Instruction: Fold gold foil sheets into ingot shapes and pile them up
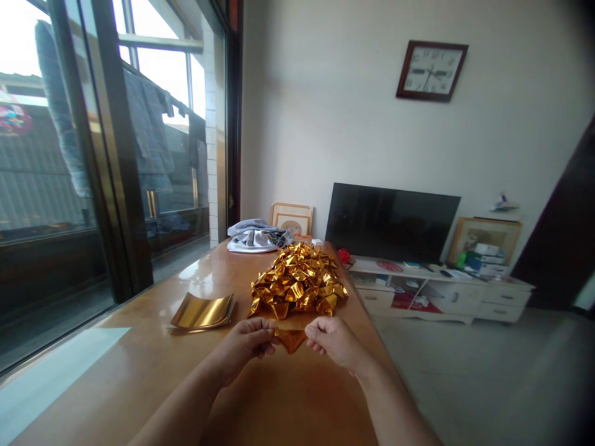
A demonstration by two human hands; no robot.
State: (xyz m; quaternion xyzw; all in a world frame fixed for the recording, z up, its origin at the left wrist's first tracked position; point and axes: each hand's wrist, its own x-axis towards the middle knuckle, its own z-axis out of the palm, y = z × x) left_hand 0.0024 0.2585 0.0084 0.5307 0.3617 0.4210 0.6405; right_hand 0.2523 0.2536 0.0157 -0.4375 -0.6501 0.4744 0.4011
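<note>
Between my two hands a piece of gold foil paper (290, 341) is stretched, folded into a shape whose point faces down toward me. My left hand (251, 344) pinches its left corner with thumb and fingers. The right corner is pinched by my right hand (328, 341). Just beyond my hands lies a large heap of folded gold foil pieces (300, 279), shiny and crumpled-looking. To the left of it rests a stack of flat gold foil sheets (202, 311), its edges curling up a little.
The brown wooden table (162, 378) runs away from me. Folded grey cloth (258, 236) lies at its far end, and a pale sheet (69, 371) covers the left edge. Beyond on the right, a television (393, 222) stands on a white cabinet (465, 297). Glass doors (171, 142) line the left.
</note>
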